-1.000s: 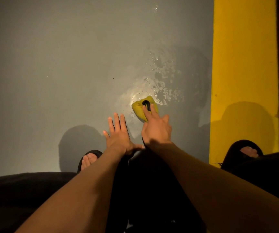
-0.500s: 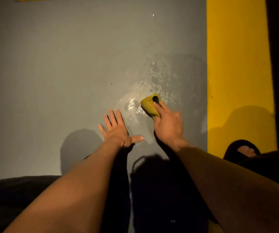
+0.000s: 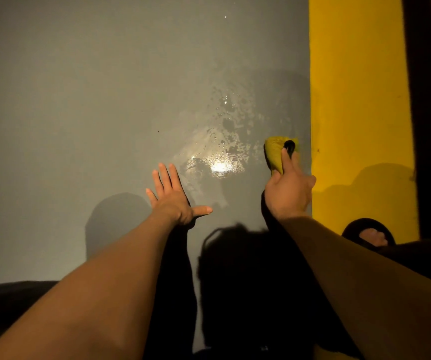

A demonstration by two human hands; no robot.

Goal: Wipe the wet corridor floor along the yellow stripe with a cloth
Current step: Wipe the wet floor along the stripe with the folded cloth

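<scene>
A yellow-green cloth [image 3: 274,153] with a dark patch lies on the grey floor [image 3: 79,113], right beside the left edge of the yellow stripe [image 3: 354,100]. My right hand [image 3: 288,189] presses it down, index finger stretched over it. A wet patch [image 3: 224,141] with droplets and a bright glare spreads left of the cloth. My left hand [image 3: 174,194] lies flat on the floor with fingers spread, holding nothing, just left of the wet patch.
A dark band [image 3: 422,113] runs along the right side of the yellow stripe. My right foot in a dark sandal [image 3: 370,235] rests on the stripe at lower right. Dark clothing and shadows fill the bottom of the view.
My right hand has slid the cloth to the right across the wet patch, up to the yellow stripe. My left hand stays flat on the floor.
</scene>
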